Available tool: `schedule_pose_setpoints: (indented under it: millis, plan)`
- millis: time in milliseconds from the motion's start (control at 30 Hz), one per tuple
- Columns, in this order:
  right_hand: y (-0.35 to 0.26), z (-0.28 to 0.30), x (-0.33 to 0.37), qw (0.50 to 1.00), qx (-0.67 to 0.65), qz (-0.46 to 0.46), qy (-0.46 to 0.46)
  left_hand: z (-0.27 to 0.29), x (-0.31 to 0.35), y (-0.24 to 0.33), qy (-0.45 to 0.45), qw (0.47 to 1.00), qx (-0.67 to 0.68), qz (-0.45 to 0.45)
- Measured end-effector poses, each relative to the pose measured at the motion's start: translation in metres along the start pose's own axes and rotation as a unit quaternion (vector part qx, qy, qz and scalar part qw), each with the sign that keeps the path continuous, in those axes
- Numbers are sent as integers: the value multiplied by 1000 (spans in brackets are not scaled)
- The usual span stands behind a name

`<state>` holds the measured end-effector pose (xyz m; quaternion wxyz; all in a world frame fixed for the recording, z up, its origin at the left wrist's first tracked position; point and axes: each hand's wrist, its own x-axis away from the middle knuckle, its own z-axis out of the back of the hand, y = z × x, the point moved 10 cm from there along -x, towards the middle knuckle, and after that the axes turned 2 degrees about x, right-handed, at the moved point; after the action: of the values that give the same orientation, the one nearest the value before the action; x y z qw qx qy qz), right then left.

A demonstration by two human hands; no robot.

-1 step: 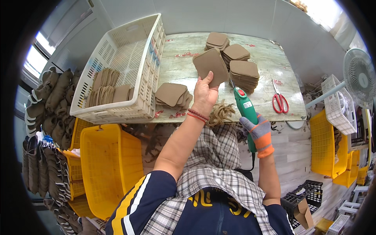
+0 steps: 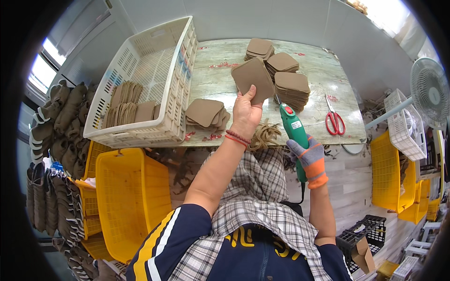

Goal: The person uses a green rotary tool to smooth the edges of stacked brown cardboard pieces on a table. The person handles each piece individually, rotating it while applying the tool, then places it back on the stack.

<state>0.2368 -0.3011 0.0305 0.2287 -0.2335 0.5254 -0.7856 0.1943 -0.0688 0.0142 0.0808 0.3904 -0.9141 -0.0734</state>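
Note:
My left hand (image 2: 247,114) holds up a brown square pad with rounded corners (image 2: 251,77), thumb lying on its face. In my right hand (image 2: 309,157), gloved in grey and orange, is a green corded hand tool (image 2: 294,122) with a red button and a thin metal tip. That tip points at the pad's right edge; whether it touches cannot be made out. Just behind stand stacks of similar pads (image 2: 291,83). A smaller pile of pads (image 2: 205,112) lies left of my left wrist. Thin tan trimmings (image 2: 266,135) hang at the table's front edge between my hands.
Red-handled scissors (image 2: 334,122) lie on the table (image 2: 215,58) at the right. A white plastic crate (image 2: 174,79) with more pads stands at the left. Yellow bins (image 2: 119,187) sit on both sides below table height. A fan (image 2: 429,91) stands far right; brown shoe uppers (image 2: 47,196) hang left.

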Motion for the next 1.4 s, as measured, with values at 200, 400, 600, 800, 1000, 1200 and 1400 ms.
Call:
schedule_pose_setpoints:
  millis: [200, 400, 600, 800, 1000, 1200, 1400]
  plan:
    - [-8, -2, 9, 996, -83, -31, -22, -3, 8, -17, 9, 999, 29, 33]
    - [-14, 3, 11, 992, -122, -21, -21, 0, 16, -27, 16, 997, 8, 72]
    - [-18, 6, 11, 993, -112, -20, -12, 0, 28, -30, -14, 995, -63, 72]
    - [-22, 10, 7, 994, -110, -16, 5, 2, 41, -43, -60, 988, -84, 113]
    - [-20, 19, 3, 991, -133, -15, 13, 14, 49, -49, -69, 980, -130, 135]
    - [-27, 27, 9, 991, -130, -18, -32, 6, 51, -34, -127, 953, -206, 180]
    - [-20, 31, 18, 995, -62, -21, -79, 3, 34, 5, -175, 902, -350, 180]
